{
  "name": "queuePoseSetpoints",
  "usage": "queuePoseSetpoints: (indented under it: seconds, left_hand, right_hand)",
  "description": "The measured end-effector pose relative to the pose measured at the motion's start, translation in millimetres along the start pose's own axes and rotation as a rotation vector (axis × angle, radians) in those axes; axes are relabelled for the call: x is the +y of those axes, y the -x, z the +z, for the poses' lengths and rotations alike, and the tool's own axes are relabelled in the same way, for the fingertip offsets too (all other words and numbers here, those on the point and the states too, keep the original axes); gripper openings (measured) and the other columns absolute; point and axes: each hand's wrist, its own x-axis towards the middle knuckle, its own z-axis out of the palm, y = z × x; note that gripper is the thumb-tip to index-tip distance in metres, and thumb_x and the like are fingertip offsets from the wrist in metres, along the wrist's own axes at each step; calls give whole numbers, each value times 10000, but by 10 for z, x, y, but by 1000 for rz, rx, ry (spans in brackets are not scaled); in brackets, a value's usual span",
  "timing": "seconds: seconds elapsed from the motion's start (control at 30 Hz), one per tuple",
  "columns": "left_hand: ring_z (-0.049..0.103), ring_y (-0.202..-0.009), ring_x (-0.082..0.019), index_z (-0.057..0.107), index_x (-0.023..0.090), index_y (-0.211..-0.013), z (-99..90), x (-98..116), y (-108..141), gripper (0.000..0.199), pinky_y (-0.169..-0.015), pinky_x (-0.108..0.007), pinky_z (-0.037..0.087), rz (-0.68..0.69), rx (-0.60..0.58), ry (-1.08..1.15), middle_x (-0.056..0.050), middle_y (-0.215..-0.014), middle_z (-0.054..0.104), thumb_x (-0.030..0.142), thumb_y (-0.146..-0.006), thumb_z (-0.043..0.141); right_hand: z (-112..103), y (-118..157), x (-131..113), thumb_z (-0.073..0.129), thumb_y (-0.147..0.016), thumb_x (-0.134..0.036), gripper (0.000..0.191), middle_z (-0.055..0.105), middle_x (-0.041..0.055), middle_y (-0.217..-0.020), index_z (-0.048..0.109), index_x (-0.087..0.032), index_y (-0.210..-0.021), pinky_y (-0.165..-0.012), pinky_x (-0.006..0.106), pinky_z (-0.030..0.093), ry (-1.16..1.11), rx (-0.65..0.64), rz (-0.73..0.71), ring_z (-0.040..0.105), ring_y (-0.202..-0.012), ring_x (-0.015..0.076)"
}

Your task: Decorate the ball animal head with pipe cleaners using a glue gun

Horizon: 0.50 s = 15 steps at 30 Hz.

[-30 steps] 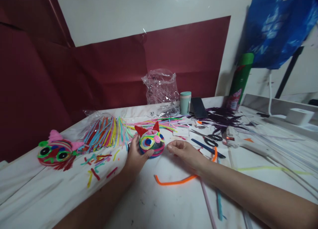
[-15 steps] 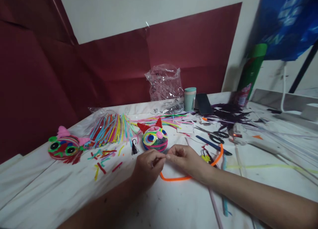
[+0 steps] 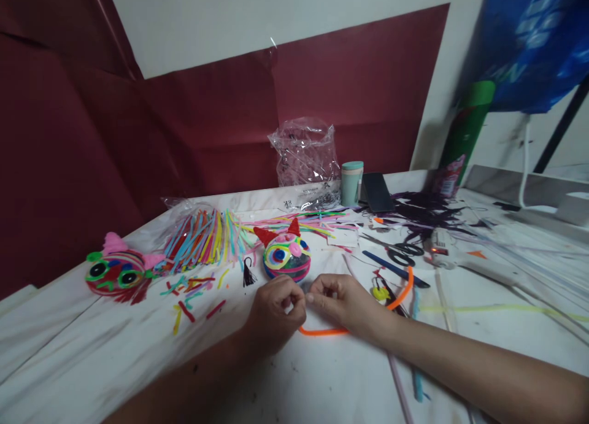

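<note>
An orange pipe cleaner (image 3: 324,332) runs in a bend below both hands, and its far end rises to the right past the right wrist. My left hand (image 3: 280,307) is closed in a pinch at one end of it, though the fingertips hide what they grip. Close beside it, my right hand (image 3: 334,298) pinches too, on something too small to make out. Just behind the hands sits a round decorated ball (image 3: 287,256) with red ears, blue eyes and a pink nose. A black tassel (image 3: 248,273) lies to its left.
Another decorated ball (image 3: 118,273) stands at the left. Cut pipe cleaner pieces (image 3: 186,310) and a colourful bundle (image 3: 202,237) lie nearby. To the right are black scissors (image 3: 405,252), a blue strip (image 3: 389,265) and a glue gun (image 3: 442,250). A green cup (image 3: 351,183) stands behind.
The two hands' fingertips have shifted slightly, with the left fingers curling more. The ball and the table items look almost the same, with a slight shift of the view.
</note>
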Motion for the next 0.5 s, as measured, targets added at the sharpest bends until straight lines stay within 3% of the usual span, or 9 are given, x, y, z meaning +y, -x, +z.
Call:
queuePoseSetpoints:
  seconds: [0.1,0.23,0.33,0.5]
  left_hand:
    - [424,-495,-91,464,185,-549,-40,-4,-23,139,-494,-201,347,16,49,-4,32,-523,460,67,-617,438]
    - [454,-533,-107,476,187,-618,-155,-83,-79,132,-516,-213,365,-144,147,48,25,-567,480,174,-740,429]
    - [441,-526,-107,446,192,-623,-212,-206,-121,186,-509,-213,354,-226,215,63,35,-550,449,243,-795,399]
    - [435,-521,-108,422,194,-568,-220,-341,-161,232,-519,-216,352,-219,252,-12,43,-523,419,233,-795,408]
  right_hand:
    - [-39,-17,-33,626,-683,-432,297,480,-29,-528,530,-179,-559,-499,238,313,-38,88,-20,402,-523,107]
    - [-172,-101,-1,597,-727,-470,336,458,-33,-543,501,-182,-581,-501,240,294,-129,242,-29,375,-516,98]
    - [-276,-179,54,590,-734,-516,374,347,-73,-478,467,-190,-599,-448,231,221,-268,287,5,283,-448,77]
    - [-389,-217,-17,643,-689,-531,382,290,-96,-461,465,-197,-639,-427,228,158,-424,334,-44,229,-412,65]
